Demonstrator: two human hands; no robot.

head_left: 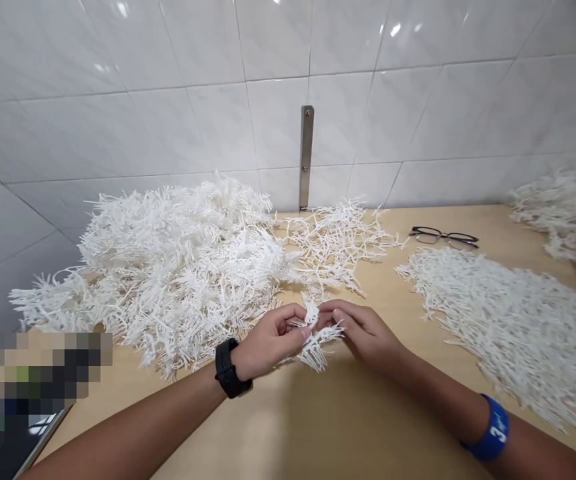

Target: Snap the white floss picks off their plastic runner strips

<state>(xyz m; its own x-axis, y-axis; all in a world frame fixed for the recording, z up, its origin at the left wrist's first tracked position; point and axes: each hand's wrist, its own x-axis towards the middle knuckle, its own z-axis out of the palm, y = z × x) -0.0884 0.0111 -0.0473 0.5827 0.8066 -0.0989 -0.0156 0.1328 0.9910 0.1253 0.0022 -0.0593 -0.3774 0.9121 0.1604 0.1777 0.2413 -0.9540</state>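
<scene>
Over the front middle of the table, a small white piece with many thin branching strands (317,348) is held up between my hands. My left hand (269,341), with a black watch on its wrist, is closed around it, the thumb pressed on its stem. Close against its right side, my right hand (372,335) has thumb and fingers pinched at the strands; the exact contact is partly hidden. Behind my left hand rises a big heap of similar white branched pieces (183,260). Loose, thin white strands (335,240) lie in a tangle right of that heap.
A wide, flat pile of short white strands (508,320) covers the table's right side, with black-framed glasses (443,237) behind it. More white pieces (568,203) lie at the far right. A metal strip (307,157) is fixed to the tiled wall. A dark, partly blurred device (43,427) lies front left.
</scene>
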